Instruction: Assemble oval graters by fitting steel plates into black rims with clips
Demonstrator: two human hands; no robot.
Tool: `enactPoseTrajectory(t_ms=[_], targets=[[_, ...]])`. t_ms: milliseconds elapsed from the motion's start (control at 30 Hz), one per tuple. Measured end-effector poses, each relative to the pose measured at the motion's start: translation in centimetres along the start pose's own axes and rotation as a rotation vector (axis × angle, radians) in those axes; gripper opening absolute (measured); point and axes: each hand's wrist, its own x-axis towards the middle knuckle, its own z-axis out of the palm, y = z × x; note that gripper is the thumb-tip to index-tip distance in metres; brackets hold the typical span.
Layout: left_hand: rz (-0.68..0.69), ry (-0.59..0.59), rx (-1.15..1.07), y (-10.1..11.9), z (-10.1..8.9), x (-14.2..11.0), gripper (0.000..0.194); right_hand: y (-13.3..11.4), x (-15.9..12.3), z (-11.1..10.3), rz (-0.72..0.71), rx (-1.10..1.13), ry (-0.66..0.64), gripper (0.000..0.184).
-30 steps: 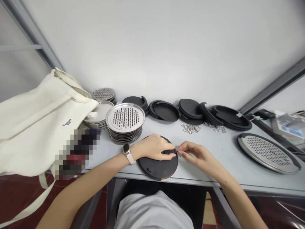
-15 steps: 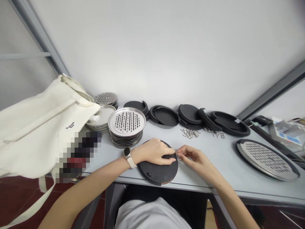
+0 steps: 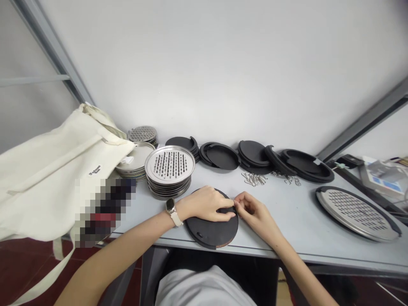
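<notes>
On the table's front edge lies a round black plastic disc [image 3: 212, 231] with a small slot and a brownish patch on its rim. My left hand [image 3: 207, 204], wearing a watch, rests over the disc, thumb and index finger gripping its right side. Close against that same edge, my right hand [image 3: 251, 210] is closed in a pinch. A small metal clip showed in these fingers just before; now the fingers cover it. Beyond my hands lies a loose pile of similar metal clips [image 3: 254, 179].
Stacked metal grater discs [image 3: 170, 165] stand left of the hands. Black round holders [image 3: 221, 156] line the wall. A grater in a black frame [image 3: 358, 214] lies at right. A cream cloth bag [image 3: 63, 170] hangs over the left end of the table [image 3: 287, 221].
My right hand has moved slightly left, up to the disc's edge, and the clip that showed below its fingers is now hidden. My left hand and the disc have hardly moved.
</notes>
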Motion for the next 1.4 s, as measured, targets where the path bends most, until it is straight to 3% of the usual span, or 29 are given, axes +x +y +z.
enactPoseTrajectory(t_ms=[433,1400], targets=[[-0.003,-0.01,-0.017,0.0,-0.14,0.05,0.025,-0.51,-0.47,0.12,-0.088,-0.11,0.004,0.021],[0.007,-0.02,-0.023,-0.19,-0.03,0.12,0.026,0.2,-0.35,0.13,-0.117,-0.131,-0.046,0.015]])
